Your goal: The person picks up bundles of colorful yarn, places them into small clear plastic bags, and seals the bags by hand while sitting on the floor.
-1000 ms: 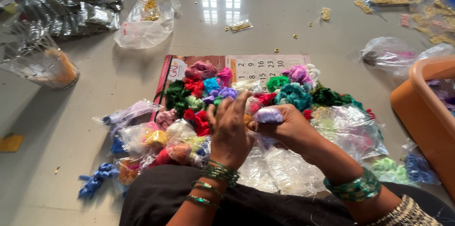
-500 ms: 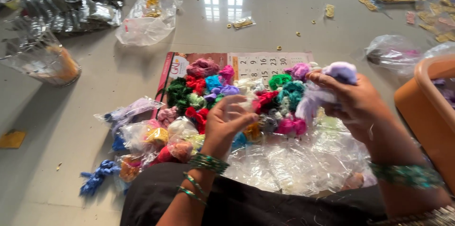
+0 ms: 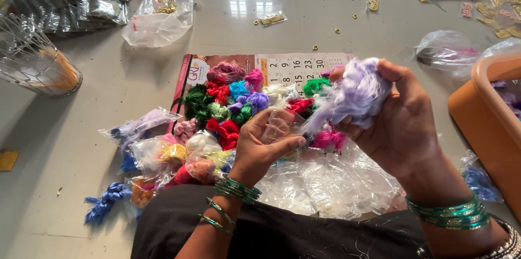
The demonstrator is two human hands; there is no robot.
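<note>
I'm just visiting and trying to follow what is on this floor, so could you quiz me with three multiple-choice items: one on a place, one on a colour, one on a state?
1. Where does the orange tub stand?
A. at the right edge
B. at the top left
C. in the middle of the pile

2. What colour is the thread bundle in the right hand?
A. green
B. pale lilac
C. red

3. What is the left hand's grip doing?
A. lying flat and empty
B. pinching a small clear plastic bag
C. holding the wire basket

Answers:
1 A: the orange tub fills the right edge.
2 B: the right hand grasps a pale lilac thread bundle.
3 B: the left hand has its fingers closed on a small clear plastic bag.
</note>
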